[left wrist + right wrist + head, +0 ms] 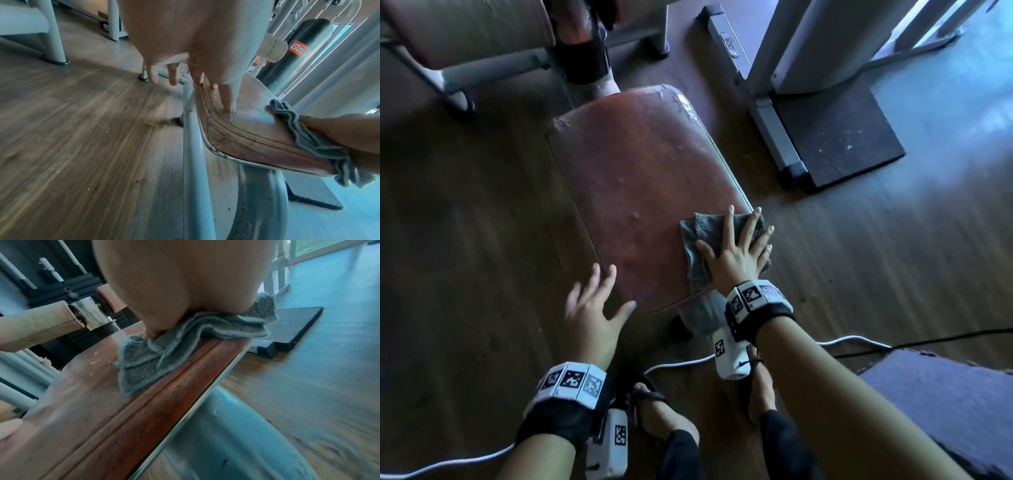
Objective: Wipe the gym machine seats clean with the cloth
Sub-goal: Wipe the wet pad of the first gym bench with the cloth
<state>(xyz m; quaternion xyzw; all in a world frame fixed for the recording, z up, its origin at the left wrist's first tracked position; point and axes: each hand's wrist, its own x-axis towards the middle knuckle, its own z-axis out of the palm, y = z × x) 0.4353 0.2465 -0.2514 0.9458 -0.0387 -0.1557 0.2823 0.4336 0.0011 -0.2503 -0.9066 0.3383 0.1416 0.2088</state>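
Wood-plank flooring (482,205) runs under grey machine frames, with a dark rubber mat (839,137) lying off to the right of a worn reddish-brown seat (640,192). That seat pad shows cracked, scuffed upholstery along its piped edge and sits on a pale metal post (261,203). On the seat's near right corner lies the grey cloth (697,246), bunched into folds, part of it hanging over the seat's edge. The right hand (736,250) lies flat on top of the cloth, its fingers (751,226) straight and spread, pressing the fabric down against the pad rather than gripping it. The left hand (592,308) is at the seat's near left corner with fingers (227,99) relaxed and splayed, holding nothing; in the left wrist view one fingertip touches the seat's edge piping. Both wrists carry black bands with white marker blocks. White cable (681,363) trails across the floor near the person's sandalled feet (657,411).
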